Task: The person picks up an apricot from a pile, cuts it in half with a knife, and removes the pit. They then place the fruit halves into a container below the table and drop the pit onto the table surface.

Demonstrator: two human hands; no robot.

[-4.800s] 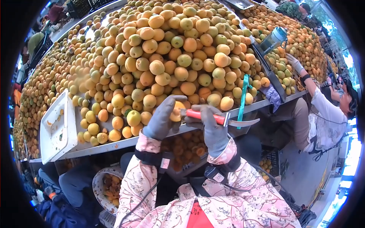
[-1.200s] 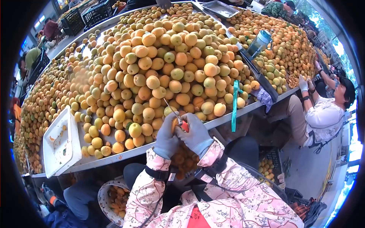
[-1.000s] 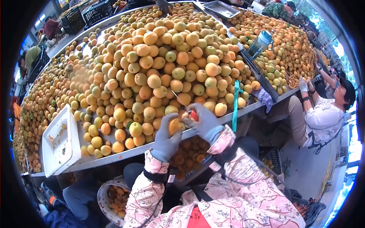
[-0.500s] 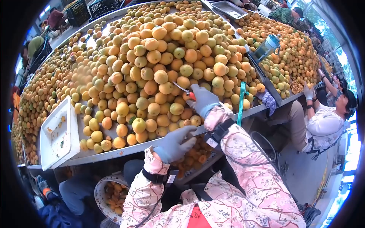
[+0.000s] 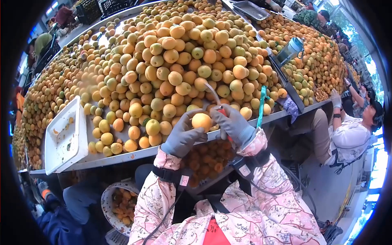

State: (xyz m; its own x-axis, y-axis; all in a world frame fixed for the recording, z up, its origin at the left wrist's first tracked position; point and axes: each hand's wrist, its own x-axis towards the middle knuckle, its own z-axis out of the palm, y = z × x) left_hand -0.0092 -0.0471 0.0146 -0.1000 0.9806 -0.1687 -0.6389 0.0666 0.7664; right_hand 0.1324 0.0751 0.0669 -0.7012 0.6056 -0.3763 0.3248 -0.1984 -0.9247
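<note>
In the head view my gloved left hand [image 5: 179, 136] grips a yellow-orange apricot [image 5: 201, 121] between thumb and fingers, just above the table's front edge. Close beside it, my gloved right hand [image 5: 237, 127] is closed around the red handle of a small curved knife [image 5: 221, 110]. Its thin blade points up and away from me, over the pile of apricots [image 5: 171, 77]. Below my hands, partly hidden by them, sits a container of split apricots [image 5: 208, 157].
A white tray [image 5: 83, 139] rests on the table edge at left. A white bucket [image 5: 107, 204] with apricot pieces stands on the floor. Green ribbon [image 5: 261, 104], a cloth [image 5: 290, 108] and a water bottle [image 5: 290, 51] are to the right. A co-worker [image 5: 351, 132] sits at far right.
My left hand has risen and now holds an apricot. My right hand, keeping the knife, has drawn back toward me and right; the blade has turned more upright.
</note>
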